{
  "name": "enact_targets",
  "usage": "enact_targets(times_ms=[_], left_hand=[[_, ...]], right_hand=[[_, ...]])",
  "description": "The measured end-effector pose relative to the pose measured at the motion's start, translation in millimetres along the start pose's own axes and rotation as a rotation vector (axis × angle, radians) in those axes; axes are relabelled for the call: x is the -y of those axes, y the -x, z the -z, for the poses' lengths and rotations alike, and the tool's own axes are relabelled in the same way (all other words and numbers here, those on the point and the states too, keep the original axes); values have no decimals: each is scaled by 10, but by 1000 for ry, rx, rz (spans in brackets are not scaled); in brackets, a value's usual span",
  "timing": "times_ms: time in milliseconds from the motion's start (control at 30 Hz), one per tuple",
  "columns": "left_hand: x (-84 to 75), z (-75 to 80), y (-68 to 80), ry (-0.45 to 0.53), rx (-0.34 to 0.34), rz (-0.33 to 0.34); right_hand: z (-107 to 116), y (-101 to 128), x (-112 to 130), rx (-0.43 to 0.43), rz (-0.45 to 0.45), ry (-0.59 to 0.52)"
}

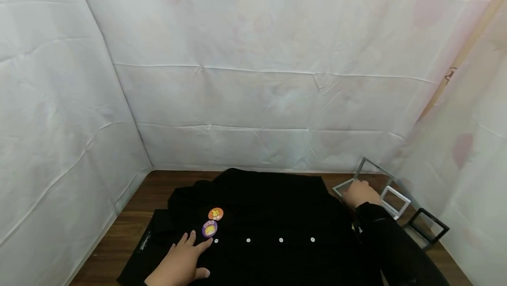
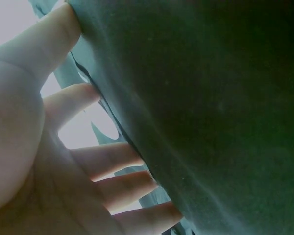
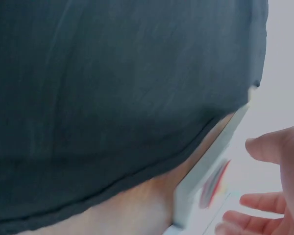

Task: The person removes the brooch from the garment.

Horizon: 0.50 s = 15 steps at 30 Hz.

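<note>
A black garment with a row of white buttons lies spread on the table. Two round badges, one orange and one purple, sit on its left part. My left hand rests on the cloth just below the purple badge, fingers spread; in the left wrist view its fingertips touch the dark fabric. Past the garment's right edge, my right hand is over a grey-edged frame. The right wrist view shows its fingers loosely bent, nothing visibly held, near a red-rimmed round item.
A small white frame and a black frame stand right of my right forearm. White cloth walls enclose the brown wooden table at the back and both sides.
</note>
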<state>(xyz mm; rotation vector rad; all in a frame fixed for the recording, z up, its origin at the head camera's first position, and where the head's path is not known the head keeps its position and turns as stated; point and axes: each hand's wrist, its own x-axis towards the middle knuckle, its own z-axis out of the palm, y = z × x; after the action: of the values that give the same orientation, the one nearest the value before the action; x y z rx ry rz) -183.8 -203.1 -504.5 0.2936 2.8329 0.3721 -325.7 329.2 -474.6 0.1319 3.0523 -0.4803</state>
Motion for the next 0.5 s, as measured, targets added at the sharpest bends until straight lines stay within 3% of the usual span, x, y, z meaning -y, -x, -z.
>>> enact_targets(times_ms=[267, 500], left_hand=[[32, -15, -8, 3, 17, 7], [15, 16, 5, 4, 17, 8]], right_hand=[[-79, 99, 739, -51, 77, 45], [-338, 373, 1454, -76, 260, 55]])
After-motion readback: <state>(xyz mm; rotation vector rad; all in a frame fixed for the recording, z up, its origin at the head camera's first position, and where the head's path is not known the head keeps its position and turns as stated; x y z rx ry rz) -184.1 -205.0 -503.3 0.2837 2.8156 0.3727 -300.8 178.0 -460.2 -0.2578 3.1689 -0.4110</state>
